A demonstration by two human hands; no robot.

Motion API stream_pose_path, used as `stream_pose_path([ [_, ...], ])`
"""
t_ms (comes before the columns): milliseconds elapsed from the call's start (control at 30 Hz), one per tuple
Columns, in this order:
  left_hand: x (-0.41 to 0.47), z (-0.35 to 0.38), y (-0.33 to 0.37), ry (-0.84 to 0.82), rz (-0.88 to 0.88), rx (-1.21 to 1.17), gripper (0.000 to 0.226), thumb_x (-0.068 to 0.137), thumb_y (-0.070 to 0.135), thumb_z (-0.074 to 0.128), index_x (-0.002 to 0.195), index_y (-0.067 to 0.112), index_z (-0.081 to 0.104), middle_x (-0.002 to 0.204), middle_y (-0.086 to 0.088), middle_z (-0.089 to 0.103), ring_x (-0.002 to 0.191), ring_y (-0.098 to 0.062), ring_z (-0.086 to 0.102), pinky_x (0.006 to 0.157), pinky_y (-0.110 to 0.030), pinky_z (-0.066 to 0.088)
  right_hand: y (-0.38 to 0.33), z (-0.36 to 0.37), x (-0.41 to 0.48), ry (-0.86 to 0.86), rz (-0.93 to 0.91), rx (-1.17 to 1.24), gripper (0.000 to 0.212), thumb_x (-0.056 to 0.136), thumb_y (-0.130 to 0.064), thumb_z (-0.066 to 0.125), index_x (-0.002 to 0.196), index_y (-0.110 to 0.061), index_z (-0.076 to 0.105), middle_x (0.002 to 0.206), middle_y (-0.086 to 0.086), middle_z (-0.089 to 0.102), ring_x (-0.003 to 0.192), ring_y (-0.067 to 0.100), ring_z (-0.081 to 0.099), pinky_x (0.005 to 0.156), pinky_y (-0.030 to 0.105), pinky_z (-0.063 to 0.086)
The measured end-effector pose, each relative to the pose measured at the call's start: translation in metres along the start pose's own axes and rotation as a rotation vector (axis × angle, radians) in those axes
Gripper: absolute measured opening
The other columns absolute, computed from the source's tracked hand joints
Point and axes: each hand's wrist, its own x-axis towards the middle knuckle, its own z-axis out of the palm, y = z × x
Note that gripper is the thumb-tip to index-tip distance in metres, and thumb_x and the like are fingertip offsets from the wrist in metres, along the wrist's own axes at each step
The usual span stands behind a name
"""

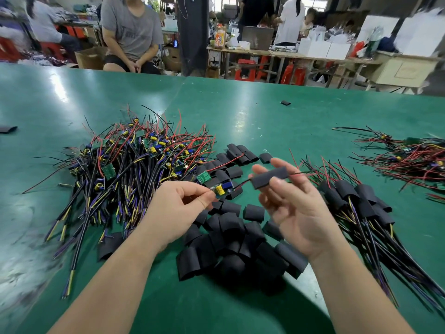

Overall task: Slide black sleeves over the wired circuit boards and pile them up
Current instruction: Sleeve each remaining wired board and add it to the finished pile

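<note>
My left hand (183, 201) pinches a small wired circuit board (222, 189) with a yellow and a blue part on it. Its thin red and black wires run through a black sleeve (269, 177), which my right hand (286, 203) holds between thumb and fingers. The sleeve sits just right of the board, not over it. A big heap of bare wired boards (134, 162) lies at the left. Loose black sleeves (231, 239) are heaped under my hands. Sleeved boards (356, 196) are piled at the right.
The green table (240, 121) holds another tangle of wired boards (409, 157) at the far right and stray sleeves at the far left (8, 128) and back (285, 102). A person in a grey shirt (131, 32) sits beyond the table; others work at benches behind.
</note>
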Motion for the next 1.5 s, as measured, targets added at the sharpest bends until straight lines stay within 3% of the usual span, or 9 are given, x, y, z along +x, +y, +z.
stream_pose_path([
  [200, -0.003, 0.001, 0.007, -0.128, -0.145, -0.300, 0.024, 0.088, 0.012, 0.062, 0.067, 0.015, 0.074, 0.047, 0.006, 0.055, 0.034, -0.002, 0.028, 0.036, -0.011, 0.023, 0.010, 0.003, -0.002, -0.195, -0.008, -0.177, 0.031, 0.070, -0.010, 0.066, 0.100, -0.015, 0.058, 0.116, 0.010, 0.069, 0.101, 0.017, 0.066, 0.075, 0.023, 0.054],
  [400, -0.007, -0.002, 0.016, -0.302, -0.212, -0.442, 0.019, 0.073, 0.026, 0.062, 0.063, 0.016, 0.075, 0.051, 0.003, 0.056, 0.034, -0.002, 0.024, 0.035, -0.011, 0.019, 0.005, -0.001, -0.002, -0.254, -0.026, -0.194, 0.030, 0.075, -0.003, 0.061, 0.103, -0.011, 0.058, 0.116, 0.011, 0.069, 0.105, 0.020, 0.066, 0.077, 0.024, 0.055],
  [700, -0.009, 0.004, 0.017, -0.236, -0.234, -0.356, 0.026, 0.085, 0.014, 0.063, 0.061, 0.016, 0.073, 0.050, 0.000, 0.060, 0.034, -0.006, 0.029, 0.036, -0.011, 0.022, 0.015, 0.001, -0.003, -0.267, -0.016, -0.259, 0.028, 0.075, -0.005, 0.064, 0.102, -0.006, 0.057, 0.113, 0.015, 0.069, 0.097, 0.024, 0.068, 0.081, 0.031, 0.056],
  [933, -0.010, 0.005, 0.018, -0.314, -0.184, -0.310, 0.018, 0.068, 0.032, 0.068, 0.059, 0.017, 0.072, 0.052, -0.006, 0.058, 0.035, -0.007, 0.033, 0.038, -0.012, 0.023, 0.015, -0.003, -0.002, -0.324, -0.072, -0.407, 0.030, 0.076, -0.002, 0.069, 0.104, -0.003, 0.058, 0.113, 0.015, 0.069, 0.107, 0.028, 0.065, 0.088, 0.030, 0.052],
  [1133, -0.007, 0.008, 0.013, -0.238, -0.314, -0.303, 0.015, 0.075, 0.019, 0.073, 0.063, 0.011, 0.067, 0.063, -0.008, 0.069, 0.041, -0.011, 0.055, 0.034, -0.015, 0.032, 0.021, 0.001, -0.005, -0.286, -0.001, -0.505, 0.047, 0.076, -0.005, 0.070, 0.119, -0.024, 0.062, 0.106, 0.005, 0.069, 0.092, 0.023, 0.062, 0.091, 0.033, 0.050],
  [1267, -0.009, 0.013, 0.017, -0.238, -0.407, -0.424, 0.016, 0.073, 0.022, 0.074, 0.068, 0.009, 0.065, 0.069, -0.011, 0.071, 0.053, -0.015, 0.065, 0.040, -0.018, 0.044, 0.025, 0.012, -0.003, -0.049, 0.097, -0.198, 0.048, 0.073, 0.002, 0.064, 0.117, -0.017, 0.059, 0.084, 0.007, 0.069, 0.068, 0.018, 0.064, 0.060, 0.025, 0.056],
  [1367, -0.004, 0.005, 0.017, -0.097, -0.365, -0.506, 0.014, 0.069, 0.026, 0.075, 0.067, 0.013, 0.071, 0.075, -0.009, 0.073, 0.065, -0.016, 0.068, 0.050, -0.020, 0.052, 0.002, 0.003, 0.007, 0.241, 0.109, -0.004, 0.036, 0.082, 0.009, 0.057, 0.112, -0.008, 0.048, 0.091, 0.021, 0.060, 0.047, 0.014, 0.060, 0.036, 0.013, 0.041],
  [1433, 0.002, -0.008, 0.005, 0.210, -0.203, -0.157, 0.005, 0.080, 0.017, 0.072, 0.075, 0.018, 0.073, 0.081, -0.002, 0.073, 0.077, -0.017, 0.068, 0.066, -0.028, 0.054, -0.018, -0.014, 0.011, 0.365, -0.006, -0.092, 0.027, 0.088, 0.006, 0.055, 0.112, -0.004, 0.049, 0.084, 0.020, 0.058, 0.042, 0.011, 0.057, 0.035, 0.012, 0.036],
  [1500, 0.007, -0.019, -0.010, 0.451, -0.027, 0.527, 0.014, 0.081, 0.022, 0.069, 0.095, 0.021, 0.071, 0.100, 0.000, 0.068, 0.097, -0.025, 0.060, 0.084, -0.039, 0.049, -0.033, -0.034, 0.011, 0.450, -0.180, -0.410, 0.021, 0.087, 0.002, 0.058, 0.107, -0.004, 0.062, 0.073, 0.008, 0.063, 0.049, 0.010, 0.057, 0.045, 0.017, 0.043],
])
